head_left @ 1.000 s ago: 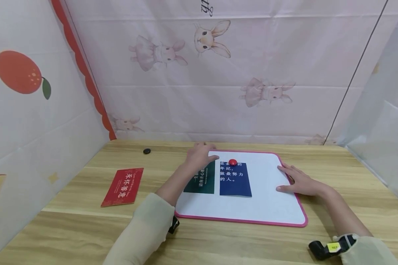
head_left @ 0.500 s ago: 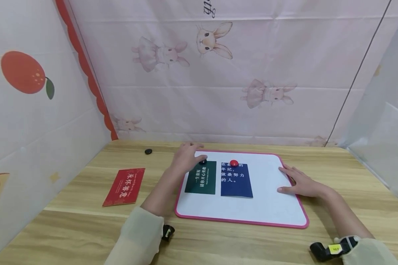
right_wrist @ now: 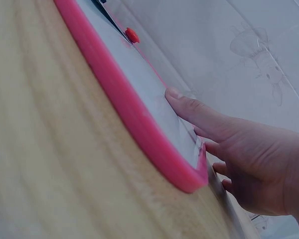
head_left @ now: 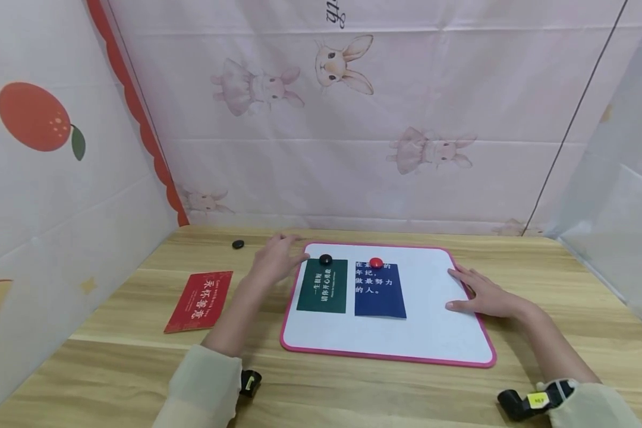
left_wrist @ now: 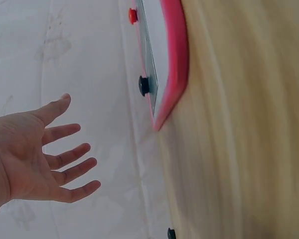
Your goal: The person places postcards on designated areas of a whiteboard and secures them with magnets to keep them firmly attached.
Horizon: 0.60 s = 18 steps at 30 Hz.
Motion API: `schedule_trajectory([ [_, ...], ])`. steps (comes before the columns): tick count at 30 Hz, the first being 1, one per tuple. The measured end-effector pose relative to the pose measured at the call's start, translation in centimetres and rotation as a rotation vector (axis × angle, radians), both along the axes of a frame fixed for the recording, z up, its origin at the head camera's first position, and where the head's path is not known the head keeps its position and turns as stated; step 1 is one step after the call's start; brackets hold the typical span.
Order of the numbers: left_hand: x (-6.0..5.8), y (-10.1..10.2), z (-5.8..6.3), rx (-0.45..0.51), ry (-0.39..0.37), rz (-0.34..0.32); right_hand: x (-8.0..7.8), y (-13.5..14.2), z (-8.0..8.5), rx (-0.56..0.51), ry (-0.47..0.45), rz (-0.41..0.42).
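Observation:
My left hand (head_left: 274, 260) hovers at the upper left corner of a pink-rimmed whiteboard (head_left: 433, 333), its fingers spread and holding nothing. A black round magnet (head_left: 325, 260) sits on the top of a green card (head_left: 321, 291) on the board. Beside it, a red magnet (head_left: 375, 262) lies over the upper edge of a dark blue card (head_left: 380, 300). My right hand (head_left: 489, 292) rests on the board's right edge. In the right wrist view its thumb (right_wrist: 194, 109) lies over the board's face, while the other fingers are partly hidden by the rim.
To the left of the board a red card (head_left: 199, 302) with white writing lies on the wooden table (head_left: 353, 392). Another black magnet (head_left: 238, 244) lies near the table's back edge. Printed cloth (head_left: 321, 166) hangs behind and at both sides.
My left hand has let go of the black magnet and moved left off the board, uncovering the magnet and the green card. My right hand has stayed at the board's edge.

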<state>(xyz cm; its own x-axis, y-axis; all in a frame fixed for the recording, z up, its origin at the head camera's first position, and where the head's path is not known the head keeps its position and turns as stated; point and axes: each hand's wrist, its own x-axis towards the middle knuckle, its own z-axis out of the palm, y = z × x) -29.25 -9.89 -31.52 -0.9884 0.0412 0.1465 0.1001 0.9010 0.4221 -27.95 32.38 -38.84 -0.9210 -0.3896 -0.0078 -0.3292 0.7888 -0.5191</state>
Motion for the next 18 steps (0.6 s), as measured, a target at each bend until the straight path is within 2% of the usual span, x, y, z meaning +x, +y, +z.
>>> schedule_trajectory([
  [10, 0.8, -3.4, -0.1, 0.044, -0.062, 0.037, 0.2, -0.1, 0.3, -0.001, -0.008, 0.0],
  [18, 0.9, -6.5, -0.3, 0.051, -0.163, 0.08, 0.1, -0.1, 0.1, -0.005, -0.008, -0.002],
])
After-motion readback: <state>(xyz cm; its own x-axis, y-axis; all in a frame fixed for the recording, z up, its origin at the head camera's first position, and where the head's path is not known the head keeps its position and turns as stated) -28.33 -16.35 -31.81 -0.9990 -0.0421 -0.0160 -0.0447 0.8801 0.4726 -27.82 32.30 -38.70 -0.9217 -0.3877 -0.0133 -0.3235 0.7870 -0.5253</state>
